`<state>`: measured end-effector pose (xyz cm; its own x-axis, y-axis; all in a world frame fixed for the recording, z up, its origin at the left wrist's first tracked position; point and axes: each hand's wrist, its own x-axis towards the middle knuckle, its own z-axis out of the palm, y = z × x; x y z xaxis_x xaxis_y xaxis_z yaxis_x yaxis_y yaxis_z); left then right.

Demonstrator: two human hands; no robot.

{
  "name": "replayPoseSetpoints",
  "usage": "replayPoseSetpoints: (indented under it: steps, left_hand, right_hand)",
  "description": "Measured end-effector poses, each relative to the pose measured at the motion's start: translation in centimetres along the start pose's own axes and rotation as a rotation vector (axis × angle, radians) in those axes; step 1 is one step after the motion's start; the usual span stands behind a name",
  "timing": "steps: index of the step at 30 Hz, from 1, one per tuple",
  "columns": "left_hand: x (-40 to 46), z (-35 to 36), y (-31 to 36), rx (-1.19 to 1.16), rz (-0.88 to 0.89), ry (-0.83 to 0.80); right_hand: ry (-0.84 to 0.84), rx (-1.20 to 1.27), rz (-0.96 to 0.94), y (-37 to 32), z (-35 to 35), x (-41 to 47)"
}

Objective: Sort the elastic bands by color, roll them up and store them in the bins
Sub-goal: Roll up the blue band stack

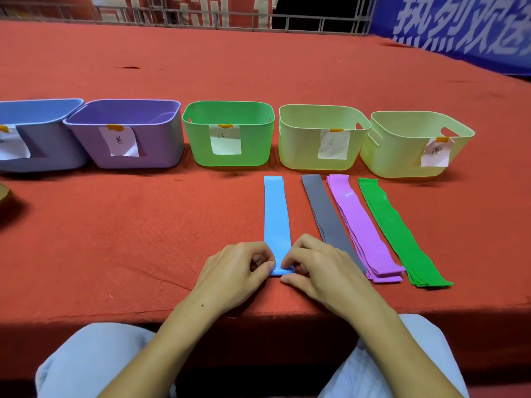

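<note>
A light blue elastic band (pixel 275 214) lies flat on the red table, running away from me. Its near end is curled into a small roll. My left hand (pixel 238 271) and my right hand (pixel 316 268) pinch that rolled end from either side. To the right lie a grey band (pixel 324 211), a stack of purple bands (pixel 359 225) and a stack of green bands (pixel 396 228). Behind them stands a row of labelled bins: blue (pixel 43 110), purple (pixel 161 139), green (pixel 198 145) and two pale yellow (pixel 296 145) (pixel 402 156).
The red felt table (pixel 115 225) ends at a front edge just below my hands, with my knees under it. A brown object (pixel 4 193) pokes in at the left edge. A blue banner (pixel 459 30) and railing stand beyond the table's far side.
</note>
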<state>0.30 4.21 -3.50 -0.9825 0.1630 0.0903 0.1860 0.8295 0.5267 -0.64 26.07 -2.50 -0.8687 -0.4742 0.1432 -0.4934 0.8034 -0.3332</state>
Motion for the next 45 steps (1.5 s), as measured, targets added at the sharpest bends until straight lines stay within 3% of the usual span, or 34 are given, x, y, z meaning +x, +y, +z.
replayPoseSetpoints:
  steps: [13, 30, 45]
  left_hand:
    - [-0.2, -0.5, -0.4, 0.116, 0.205, 0.07]
    - [0.8, 0.1, -0.7, 0.197, 0.153, -0.007]
    - [0.2, 0.4, -0.3, 0.197, 0.203, 0.133]
  right_hand:
    - [0.006, -0.085, -0.007, -0.2, 0.6, 0.2]
    - [0.041, 0.014, 0.01, 0.2, 0.4, 0.1]
    - [0.084, -0.058, 0.015, 0.6, 1.7, 1.0]
